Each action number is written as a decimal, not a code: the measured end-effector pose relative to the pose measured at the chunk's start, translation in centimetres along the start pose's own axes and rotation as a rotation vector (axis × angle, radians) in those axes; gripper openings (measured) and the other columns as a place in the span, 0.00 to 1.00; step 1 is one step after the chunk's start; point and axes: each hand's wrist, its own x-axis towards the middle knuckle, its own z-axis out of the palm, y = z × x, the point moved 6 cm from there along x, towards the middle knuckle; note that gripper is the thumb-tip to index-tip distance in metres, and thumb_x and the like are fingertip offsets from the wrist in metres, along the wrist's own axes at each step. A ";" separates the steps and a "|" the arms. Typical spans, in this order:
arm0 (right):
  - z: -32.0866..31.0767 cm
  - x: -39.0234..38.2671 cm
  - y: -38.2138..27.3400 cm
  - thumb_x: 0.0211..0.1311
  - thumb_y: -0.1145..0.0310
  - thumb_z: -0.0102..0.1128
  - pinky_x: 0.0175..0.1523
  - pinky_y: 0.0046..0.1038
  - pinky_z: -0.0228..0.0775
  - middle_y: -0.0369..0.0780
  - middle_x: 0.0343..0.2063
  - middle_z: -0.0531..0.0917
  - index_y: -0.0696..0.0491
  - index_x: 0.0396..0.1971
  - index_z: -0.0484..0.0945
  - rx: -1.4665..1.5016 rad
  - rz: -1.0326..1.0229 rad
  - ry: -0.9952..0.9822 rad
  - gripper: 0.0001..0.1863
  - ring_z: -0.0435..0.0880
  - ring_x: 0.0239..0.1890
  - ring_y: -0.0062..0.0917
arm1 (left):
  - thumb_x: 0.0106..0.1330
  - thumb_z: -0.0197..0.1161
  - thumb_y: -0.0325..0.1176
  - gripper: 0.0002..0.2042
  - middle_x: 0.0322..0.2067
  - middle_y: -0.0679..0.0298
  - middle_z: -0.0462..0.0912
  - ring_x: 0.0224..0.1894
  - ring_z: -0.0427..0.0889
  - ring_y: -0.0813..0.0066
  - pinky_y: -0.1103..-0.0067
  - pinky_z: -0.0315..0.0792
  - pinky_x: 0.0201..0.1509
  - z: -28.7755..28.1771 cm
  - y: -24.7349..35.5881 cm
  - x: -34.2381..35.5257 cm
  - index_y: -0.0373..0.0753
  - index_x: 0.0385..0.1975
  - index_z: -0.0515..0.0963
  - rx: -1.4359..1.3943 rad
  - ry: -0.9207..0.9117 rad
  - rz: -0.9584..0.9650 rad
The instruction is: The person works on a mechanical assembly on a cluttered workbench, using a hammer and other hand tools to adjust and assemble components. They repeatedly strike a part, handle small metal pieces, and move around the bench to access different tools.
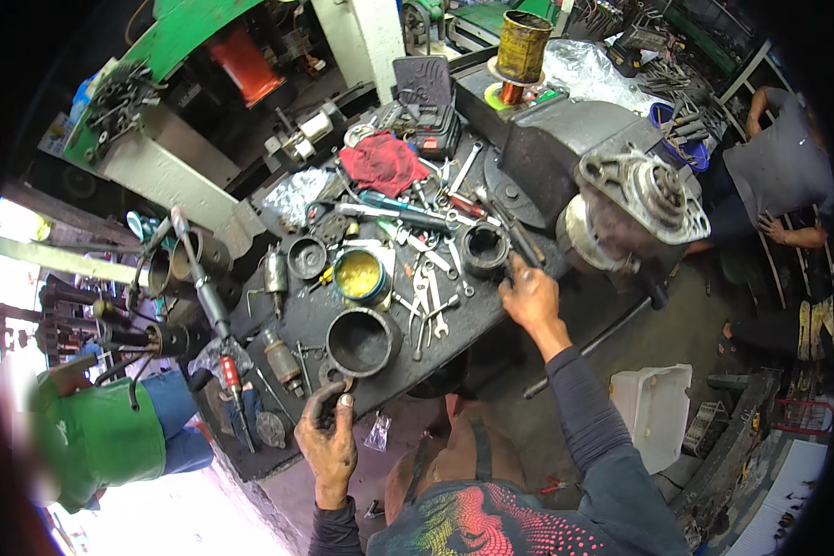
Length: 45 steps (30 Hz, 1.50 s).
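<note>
On the black surface (477, 322), near the left hand (329, 449) with thumb and fingers loosely apart, the wide dark-grey metal cylinder (363, 344) seems heavy, stiff, maybe slippery, best held around its wall; whether the right hand (533, 298) pinches anything, I cannot tell.

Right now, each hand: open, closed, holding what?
Left hand: open, fingers loosely curled, near the hollow metal cylinder.
Right hand: near the dark metal ring; grip can't be told.

There were the wearer's two bare hands (328, 449), one red cloth (383, 164), one tub of yellow paste (383, 290), one yellow can (523, 56), one open case (423, 82), one white bin (656, 417), one green shirt (111, 435)
</note>
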 end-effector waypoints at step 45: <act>14.7 -45.4 15.0 0.59 0.69 0.60 0.30 0.39 0.78 0.48 0.22 0.84 0.63 0.32 0.82 0.421 0.498 -0.711 0.11 0.85 0.24 0.38 | 0.69 0.61 0.30 0.07 0.29 0.62 0.85 0.23 0.81 0.74 0.78 0.75 0.24 -12.1 -47.0 -39.3 0.37 0.42 0.82 -0.384 0.107 -1.032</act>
